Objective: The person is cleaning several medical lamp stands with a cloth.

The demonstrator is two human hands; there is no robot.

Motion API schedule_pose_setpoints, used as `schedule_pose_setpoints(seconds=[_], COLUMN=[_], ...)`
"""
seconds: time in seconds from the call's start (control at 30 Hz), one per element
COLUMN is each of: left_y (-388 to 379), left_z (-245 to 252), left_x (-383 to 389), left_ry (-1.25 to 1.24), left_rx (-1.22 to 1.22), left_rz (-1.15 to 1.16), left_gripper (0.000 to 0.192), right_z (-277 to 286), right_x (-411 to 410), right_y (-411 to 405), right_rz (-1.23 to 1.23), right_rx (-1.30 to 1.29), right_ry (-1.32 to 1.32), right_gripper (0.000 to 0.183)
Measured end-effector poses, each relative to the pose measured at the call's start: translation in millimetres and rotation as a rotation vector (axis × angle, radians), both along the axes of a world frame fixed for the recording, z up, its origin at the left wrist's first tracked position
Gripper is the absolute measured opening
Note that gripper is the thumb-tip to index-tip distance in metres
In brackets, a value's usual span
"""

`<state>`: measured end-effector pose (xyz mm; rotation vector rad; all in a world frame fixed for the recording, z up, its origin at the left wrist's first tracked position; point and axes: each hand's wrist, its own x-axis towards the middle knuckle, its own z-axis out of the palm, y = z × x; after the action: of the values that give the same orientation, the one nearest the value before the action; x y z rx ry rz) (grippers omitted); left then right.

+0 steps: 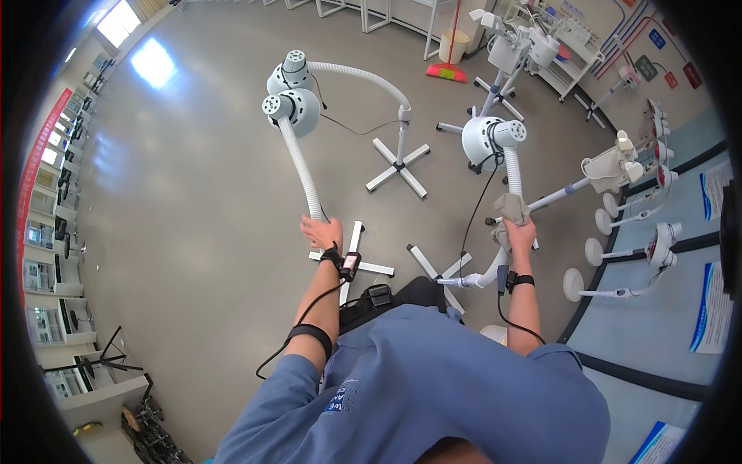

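My left hand (322,233) rests against the lower part of a white ribbed flexible lamp arm (299,168), its fingers spread; how far they wrap round it is hard to tell. That arm carries a white round lamp head (297,112). In my right hand (520,233) a crumpled grey cloth (511,207) is pressed round the ribbed neck (512,168) of another lamp, below its white head (484,141). A black cable hangs from this head. Behind the left lamp stands a third one, with a curved arm (371,77) and a white cross-shaped base (399,168).
More wheeled white devices stand at the upper right, near a white trolley (571,58). A red broom (446,72) leans by a cream bucket (454,46). Several lamps with round bases (574,285) line the right side. Lamp base legs (429,264) spread over the floor close to me.
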<state>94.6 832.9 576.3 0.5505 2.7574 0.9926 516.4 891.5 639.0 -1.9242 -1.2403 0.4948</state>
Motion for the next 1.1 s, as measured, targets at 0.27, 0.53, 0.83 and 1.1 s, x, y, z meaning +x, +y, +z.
schedule_pose_setpoints(seconds=[0.27,0.53,0.83,1.1], left_y=[6,5,3,-1], left_z=[-20,-27,-47,-52], left_x=[-35,-28,-30,-35], left_ry=[-0.252,-0.170,-0.167,-0.202], left_rx=[0.022,-0.024,0.073,0.189], left_rz=[-0.239,-0.208,-0.212,-0.330], left_gripper=[0.048,0.035,0.037,0.038], right_z=[8,-5,-1,-3], right_x=[15,24,16,12], right_y=[-29,-71,-85,-78], right_rz=[-0.215,-0.379,-0.450,-0.384], right_rx=[-0.104,0.051,-0.045,0.000], right_ry=[-0.085,-0.190,-0.262,-0.304], right_gripper=[0.054,0.056,0.055,0.057])
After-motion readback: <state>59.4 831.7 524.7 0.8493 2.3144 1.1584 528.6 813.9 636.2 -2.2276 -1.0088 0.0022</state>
